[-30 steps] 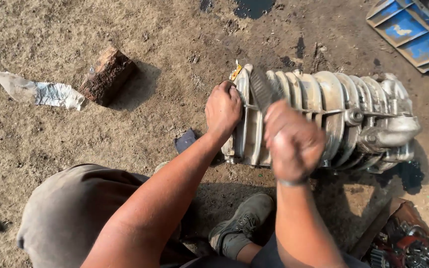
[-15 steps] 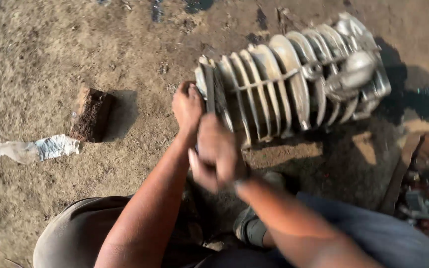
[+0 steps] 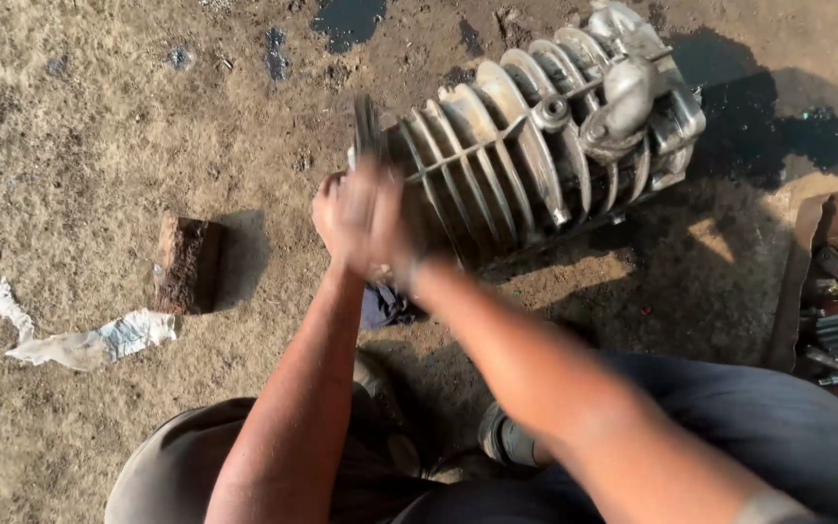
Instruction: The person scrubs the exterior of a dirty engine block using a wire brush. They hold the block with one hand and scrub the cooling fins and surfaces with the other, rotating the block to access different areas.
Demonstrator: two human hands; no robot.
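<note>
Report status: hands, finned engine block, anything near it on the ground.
Right hand blurred mid-swing, gripping a dark tool. Left hand at the finned engine block, grip unclear. Wood block and rag lie apart on the dirt.

A grey, finned metal engine cylinder lies on its side on the dirt ground, upper middle of the frame, fins upright, grimy with oil.
</note>
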